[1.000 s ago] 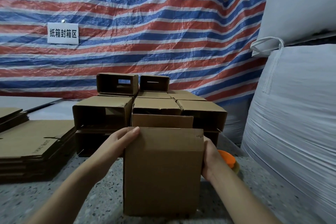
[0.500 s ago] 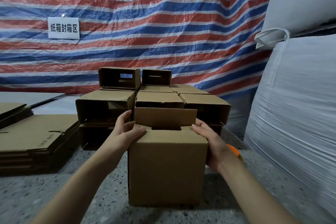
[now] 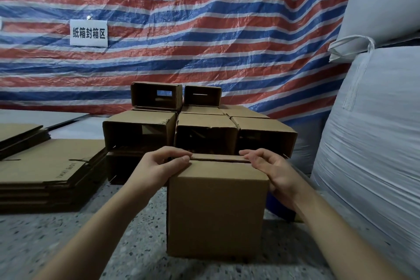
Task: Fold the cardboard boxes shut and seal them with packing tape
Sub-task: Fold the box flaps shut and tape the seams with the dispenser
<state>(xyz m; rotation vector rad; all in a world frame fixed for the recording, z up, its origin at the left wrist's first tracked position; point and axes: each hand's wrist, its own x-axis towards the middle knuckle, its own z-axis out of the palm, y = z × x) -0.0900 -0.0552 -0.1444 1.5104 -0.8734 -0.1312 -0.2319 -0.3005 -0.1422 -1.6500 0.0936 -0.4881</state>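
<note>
I see the cardboard box [image 3: 217, 209] upright on the speckled table [image 3: 68, 238], just in front of the stack of open boxes [image 3: 200, 129]. My left hand [image 3: 162, 166] curls over its top left corner, pressing the flaps; my right hand [image 3: 271, 169] rests relaxed at the top right edge. Flattened cartons [image 3: 47, 166] lie left of the box.
</note>
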